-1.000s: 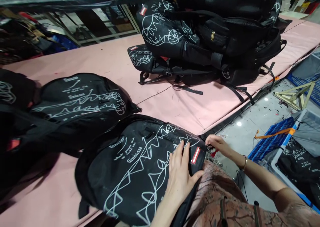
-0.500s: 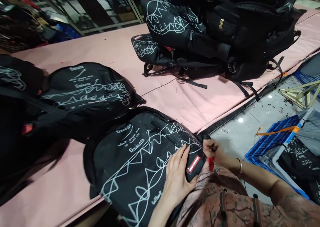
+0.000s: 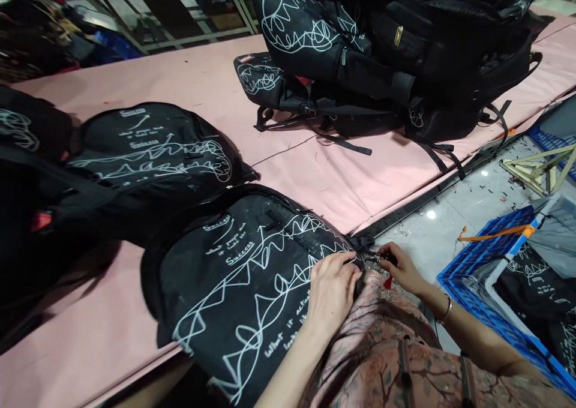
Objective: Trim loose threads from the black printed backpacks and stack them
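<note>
1. Our right hand [image 3: 400,270] has thumb and fingers closed on a small dark tool [image 3: 386,257], beside the right corner of the nearest backpack [image 3: 211,300]; a red piece [image 3: 387,282] hangs just below.
2. Our left hand [image 3: 332,288] lies on the backpack, fingers bent at its right edge; we cannot tell if they pinch the fabric.
3. From our right-hand grip, the backpack stretches leftward across the lower middle of the frame, its long axis, we judge, roughly left to right. Our left hand is on it; our right is just off its corner.
4. Under it we see one pink-covered table [image 3: 315,192].
5. Farther out we count two more backpacks at left: the middle one [image 3: 153,147] and the edge one [image 3: 40,117].
6. Upper right holds one pile of black bags [image 3: 382,84], too overlapped to count.
7. At right: one triangular frame [image 3: 540,171] and two blue crates, the nearer [image 3: 472,264] and the farther [image 3: 546,138].
</note>
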A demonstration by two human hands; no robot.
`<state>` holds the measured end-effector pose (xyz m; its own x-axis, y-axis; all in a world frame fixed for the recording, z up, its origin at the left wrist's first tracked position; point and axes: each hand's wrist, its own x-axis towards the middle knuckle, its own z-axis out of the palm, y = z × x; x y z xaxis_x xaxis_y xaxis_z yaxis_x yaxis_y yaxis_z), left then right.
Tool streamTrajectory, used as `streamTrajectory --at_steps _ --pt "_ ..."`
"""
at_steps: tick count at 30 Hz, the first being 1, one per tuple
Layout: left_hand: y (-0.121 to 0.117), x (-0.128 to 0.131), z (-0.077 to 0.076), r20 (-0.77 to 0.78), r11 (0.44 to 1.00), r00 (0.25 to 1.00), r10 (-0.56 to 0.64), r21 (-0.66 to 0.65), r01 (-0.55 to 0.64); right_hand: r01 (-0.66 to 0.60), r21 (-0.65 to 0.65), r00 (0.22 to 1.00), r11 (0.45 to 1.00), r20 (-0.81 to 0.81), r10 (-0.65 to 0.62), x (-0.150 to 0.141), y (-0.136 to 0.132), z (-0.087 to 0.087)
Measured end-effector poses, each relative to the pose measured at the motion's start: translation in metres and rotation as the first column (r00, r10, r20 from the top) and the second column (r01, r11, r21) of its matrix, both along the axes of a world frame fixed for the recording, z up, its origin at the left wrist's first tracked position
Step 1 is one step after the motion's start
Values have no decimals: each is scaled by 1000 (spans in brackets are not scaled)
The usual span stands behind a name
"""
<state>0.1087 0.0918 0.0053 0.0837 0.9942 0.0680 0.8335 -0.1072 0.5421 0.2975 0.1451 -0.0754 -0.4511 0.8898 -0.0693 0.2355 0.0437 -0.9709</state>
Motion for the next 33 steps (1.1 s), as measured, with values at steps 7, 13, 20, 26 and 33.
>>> streamTrajectory --at_steps 7,13,20,26,33 --pt "4 -9 -4 283 983 945 167 -116 -139 -236 138 971 962 80 226 -3 8 12" --pt "6 -2 -4 279 980 939 199 -68 -188 -329 289 943 899 155 295 -12 16 16" --pt "-6 -30 2 186 896 892 411 96 -433 -244 323 967 915 12 253 -4 22 0" --pt "-47 -32 4 59 923 922 381 24 -383 -322 559 935 764 61 350 -1 39 -1" --pt "-60 -9 -4 -37 914 914 403 -33 -404 -448 577 885 682 179 430 -11 53 8"
